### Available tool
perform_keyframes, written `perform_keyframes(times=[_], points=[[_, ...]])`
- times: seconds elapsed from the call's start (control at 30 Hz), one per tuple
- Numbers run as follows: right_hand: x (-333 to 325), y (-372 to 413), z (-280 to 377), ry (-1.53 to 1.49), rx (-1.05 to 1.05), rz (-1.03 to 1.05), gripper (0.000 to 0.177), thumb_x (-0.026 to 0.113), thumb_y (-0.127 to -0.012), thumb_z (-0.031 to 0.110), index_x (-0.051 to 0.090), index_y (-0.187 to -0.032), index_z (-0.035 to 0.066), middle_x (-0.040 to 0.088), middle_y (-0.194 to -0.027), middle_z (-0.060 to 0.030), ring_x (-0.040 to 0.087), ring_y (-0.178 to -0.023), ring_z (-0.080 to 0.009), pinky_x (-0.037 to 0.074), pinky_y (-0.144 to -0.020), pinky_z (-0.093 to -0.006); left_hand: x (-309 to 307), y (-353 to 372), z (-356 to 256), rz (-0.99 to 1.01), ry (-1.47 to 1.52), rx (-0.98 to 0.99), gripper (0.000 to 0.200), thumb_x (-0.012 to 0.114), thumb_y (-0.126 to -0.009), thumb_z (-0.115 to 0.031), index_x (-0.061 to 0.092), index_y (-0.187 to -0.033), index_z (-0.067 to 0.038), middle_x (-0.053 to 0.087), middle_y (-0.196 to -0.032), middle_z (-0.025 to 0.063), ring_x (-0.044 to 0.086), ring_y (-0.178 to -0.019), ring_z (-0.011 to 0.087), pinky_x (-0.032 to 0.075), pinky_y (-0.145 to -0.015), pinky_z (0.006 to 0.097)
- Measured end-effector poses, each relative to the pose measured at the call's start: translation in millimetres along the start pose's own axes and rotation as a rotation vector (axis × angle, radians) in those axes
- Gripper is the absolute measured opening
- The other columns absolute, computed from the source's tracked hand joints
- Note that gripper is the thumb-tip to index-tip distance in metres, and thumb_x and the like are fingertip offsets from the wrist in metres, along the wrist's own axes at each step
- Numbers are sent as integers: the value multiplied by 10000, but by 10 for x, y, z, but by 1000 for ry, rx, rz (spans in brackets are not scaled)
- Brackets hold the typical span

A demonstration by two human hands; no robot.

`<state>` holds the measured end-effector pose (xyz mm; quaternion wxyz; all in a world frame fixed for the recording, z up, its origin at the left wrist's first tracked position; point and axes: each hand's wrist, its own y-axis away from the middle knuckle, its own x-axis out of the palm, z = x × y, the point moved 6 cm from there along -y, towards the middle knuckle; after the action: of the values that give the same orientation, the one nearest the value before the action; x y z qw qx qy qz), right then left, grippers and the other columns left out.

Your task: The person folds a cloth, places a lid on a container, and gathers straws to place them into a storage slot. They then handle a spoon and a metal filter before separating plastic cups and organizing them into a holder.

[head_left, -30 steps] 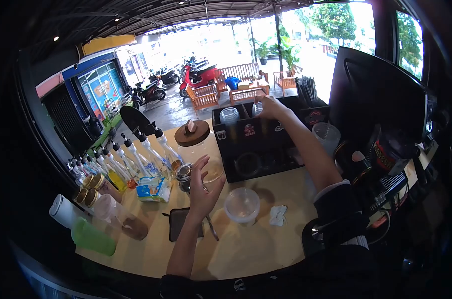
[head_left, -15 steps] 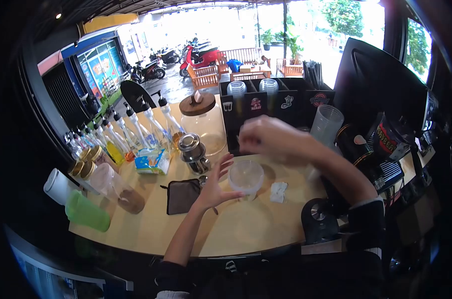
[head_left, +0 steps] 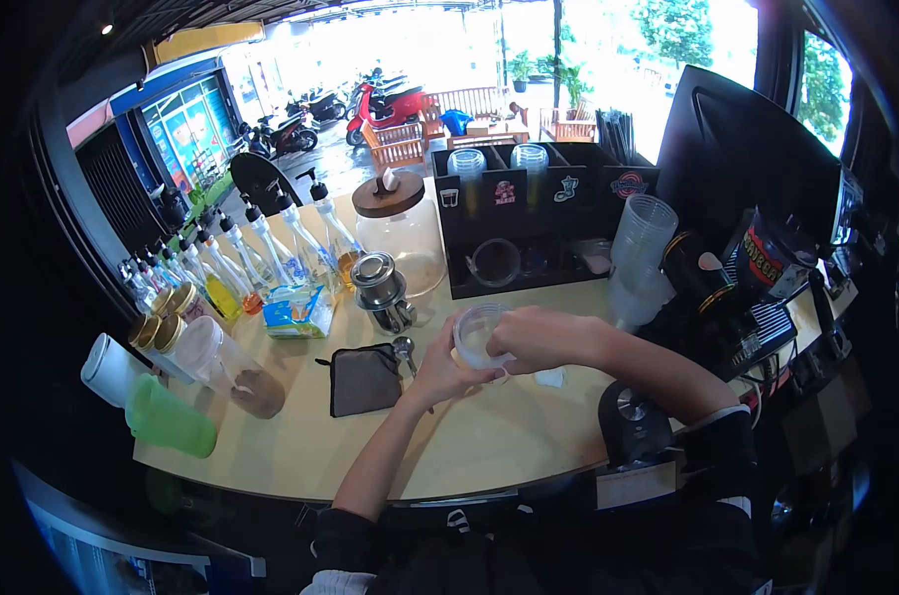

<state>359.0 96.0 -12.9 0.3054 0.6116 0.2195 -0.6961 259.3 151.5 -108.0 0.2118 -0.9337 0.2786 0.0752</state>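
A clear plastic cup (head_left: 477, 323) stands near the middle of the wooden counter, its round mouth facing up toward me. My left hand (head_left: 441, 367) is wrapped around the cup's left and near side. Over the right part of the rim bends my right hand (head_left: 548, 339), fingers curled together and dipping into the mouth. Whatever those fingertips pinch, if anything, is hidden. Beside the cup, partly under my right wrist, lies a crumpled white tissue (head_left: 550, 378). To the left are a dark folded cloth (head_left: 365, 381), a metal spoon (head_left: 404, 349) and a metal drip coffee filter (head_left: 377, 281).
Pump bottles (head_left: 261, 238) line the left side, near a wood-lidded glass jar (head_left: 400, 238). A green tumbler (head_left: 172, 416) stands at front left. Behind the cup is a black organizer (head_left: 588, 213); stacked clear cups (head_left: 646, 233) and a black monitor (head_left: 752, 159) stand right.
My right hand came down from above the counter to the cup's mouth. My left hand, open beside the cup before, has closed around it.
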Motion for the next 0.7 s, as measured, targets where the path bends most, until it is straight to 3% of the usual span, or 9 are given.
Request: perform_keyframes(times=[0.2,0.3,0.37,0.5,0.57,0.7], points=[[115,-28,5,68,24,-4,203,700,-699,167,644,-779,-11,642,-781,-154,636,-723,-332,511,-637,-405,1,15,-74,-8,-41,10,912,860,-557,-213,374,-1315,-69,560,-1187,103,542,-1119,229,430,-964,365],[203,-7,-13,123,-91,-116,214,683,-669,185,630,-807,30,635,-739,-140,638,-684,-329,503,-601,-438,-13,15,-61,-2,-45,41,918,860,-555,-225,371,-1315,-61,562,-1184,112,543,-1119,233,433,-960,367],[206,39,8,142,-138,-250,230,684,-673,211,597,-800,40,630,-763,-110,643,-699,-306,512,-625,-419,-17,22,-54,-15,-67,36,926,861,-552,-234,369,-1316,-58,563,-1182,117,543,-1118,236,433,-960,368],[295,87,-31,188,-171,-292,286,717,-679,241,603,-837,32,629,-811,-117,644,-744,-289,510,-647,-394,-14,18,36,-33,-42,23,942,863,-543,-256,370,-1318,-49,562,-1182,126,545,-1116,239,430,-963,371],[306,129,-33,238,-163,-331,229,651,-723,206,547,-857,51,591,-835,-76,619,-789,-260,485,-711,-383,-2,14,61,-32,-32,24,933,863,-547,-258,375,-1315,-50,562,-1184,126,546,-1115,240,430,-963,372],[329,172,12,380,-192,-366,233,602,-780,217,526,-906,38,569,-835,-59,593,-812,-204,445,-711,-339,30,17,-5,13,-59,-13,904,863,-561,-272,390,-1300,-55,562,-1187,124,546,-1113,240,432,-960,375]])
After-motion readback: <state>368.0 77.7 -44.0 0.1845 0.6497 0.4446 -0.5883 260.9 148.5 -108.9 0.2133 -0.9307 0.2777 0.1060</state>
